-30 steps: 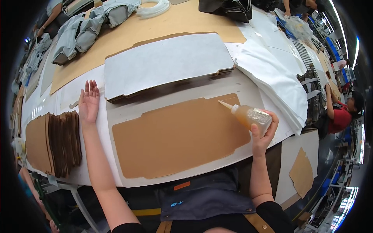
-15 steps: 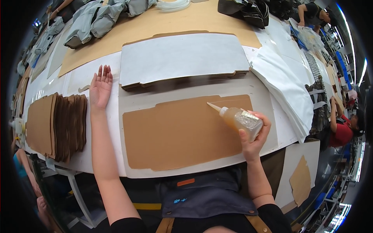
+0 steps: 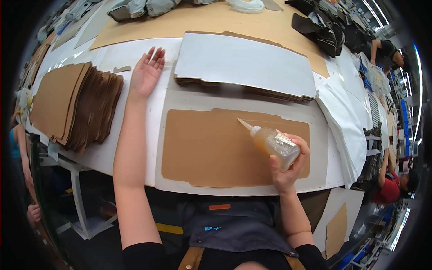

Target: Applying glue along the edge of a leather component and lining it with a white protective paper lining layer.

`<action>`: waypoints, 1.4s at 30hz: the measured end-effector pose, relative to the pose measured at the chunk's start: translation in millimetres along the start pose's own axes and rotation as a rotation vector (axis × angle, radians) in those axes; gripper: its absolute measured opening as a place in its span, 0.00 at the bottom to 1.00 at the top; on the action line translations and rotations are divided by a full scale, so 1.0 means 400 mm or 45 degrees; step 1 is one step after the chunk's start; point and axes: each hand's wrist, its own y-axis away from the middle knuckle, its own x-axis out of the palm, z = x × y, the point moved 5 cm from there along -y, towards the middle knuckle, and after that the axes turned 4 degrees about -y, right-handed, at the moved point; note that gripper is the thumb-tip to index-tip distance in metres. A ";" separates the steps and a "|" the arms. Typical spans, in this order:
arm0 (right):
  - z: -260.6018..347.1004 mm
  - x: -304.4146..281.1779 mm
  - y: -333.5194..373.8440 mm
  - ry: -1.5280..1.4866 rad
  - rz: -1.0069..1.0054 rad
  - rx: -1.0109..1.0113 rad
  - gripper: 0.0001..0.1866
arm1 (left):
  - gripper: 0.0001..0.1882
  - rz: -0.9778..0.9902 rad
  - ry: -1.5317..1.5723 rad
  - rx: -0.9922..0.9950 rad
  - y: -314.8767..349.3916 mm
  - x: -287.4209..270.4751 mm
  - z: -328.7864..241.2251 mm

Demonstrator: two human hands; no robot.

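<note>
My right hand (image 3: 290, 164) is wrapped round a clear squeeze bottle (image 3: 275, 145) with amber liquid inside. The bottle is tilted, its pale pointed nozzle at the surface of a brown cardboard panel (image 3: 211, 153), close to the far edge. A faint thin line runs along that edge to the right of the tip. My left hand (image 3: 149, 74) lies palm up on the white tabletop with its fingers stretched, holding nothing. It rests left of a stack of white-topped panels (image 3: 247, 60), which stands beyond the brown panel.
A thick stack of brown cardboard pieces (image 3: 58, 101) stands at the left. White folded fabric (image 3: 344, 126) lies along the right edge. Grey bags (image 3: 135, 9) and black bags (image 3: 319, 33) sit at the back. Other people work at the right and left.
The head view has turned, shifting the table in the picture. Relative to the brown panel, the bottle and my right hand have moved left along its far edge. My left hand remains open.
</note>
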 end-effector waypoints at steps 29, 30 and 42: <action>0.034 0.305 -0.096 -0.214 0.396 -0.174 0.35 | 0.18 -0.075 0.012 0.033 0.020 0.030 0.014; 0.033 0.314 -0.100 -0.216 0.405 -0.175 0.35 | 0.18 -0.073 0.015 0.027 0.019 0.031 0.017; 0.016 0.353 -0.182 -0.368 0.612 0.031 0.34 | 0.18 -0.068 0.033 0.011 0.018 0.024 0.019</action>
